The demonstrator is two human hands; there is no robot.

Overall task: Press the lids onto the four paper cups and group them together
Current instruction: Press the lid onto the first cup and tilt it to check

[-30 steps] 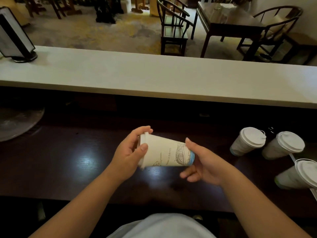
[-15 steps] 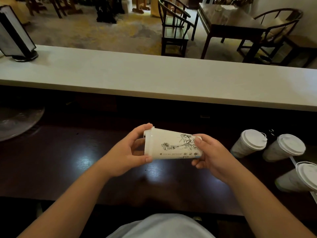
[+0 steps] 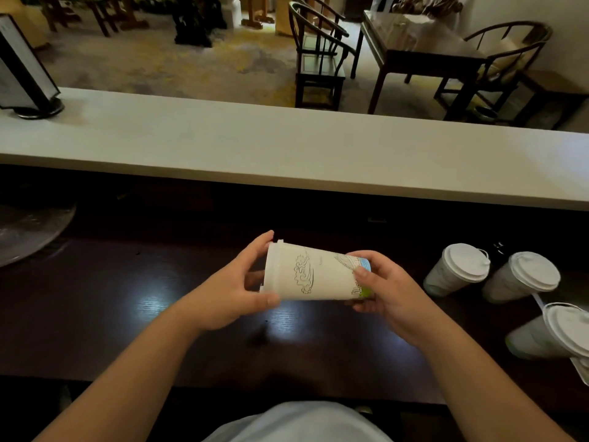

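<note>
A white paper cup (image 3: 315,274) with line drawings lies sideways in the air above the dark counter (image 3: 127,314), its lidded end to the left. My left hand (image 3: 236,288) clasps the white lid end, thumb under the rim and fingers behind it. My right hand (image 3: 385,288) grips the cup's blue-and-green base. Three more cups stand upright with white lids at the right: one (image 3: 455,271), a second (image 3: 522,279) beside it, and a third (image 3: 554,333) nearer me at the frame edge.
A pale raised ledge (image 3: 287,151) runs across behind the dark counter. A black sign holder (image 3: 22,81) stands on its left end. A round grey tray (image 3: 28,231) lies at the far left. Chairs and a table fill the room beyond.
The cup has turned about its long axis between my hands, showing a different drawing. My right hand now grips the base from the side and my left hand stays on the lid end.
</note>
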